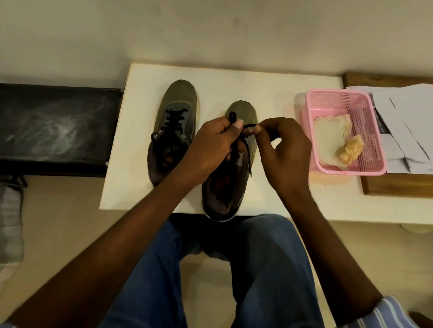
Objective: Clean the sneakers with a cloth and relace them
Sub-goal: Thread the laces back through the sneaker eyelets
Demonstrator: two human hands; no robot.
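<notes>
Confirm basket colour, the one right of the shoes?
Pink, a perforated plastic basket, clearest in the head view, the only one.

Plain cream wall [215, 26] across the top, faintly smudged, lit warm and dim. White tabletop [274, 82] pushed against it, far edge touching the wall, near edge casting a shadow toward the floor. Dark, chalk-streaked bench surface [52, 123] just left of the tabletop, lower and matte black. Brown wooden board [401, 185] at the right end, under loose white papers [418, 117]. Pale beige floor [61, 207] below, with a grey bundle of cloth-like material [2, 225] at the left edge, too blurred to identify.
</notes>
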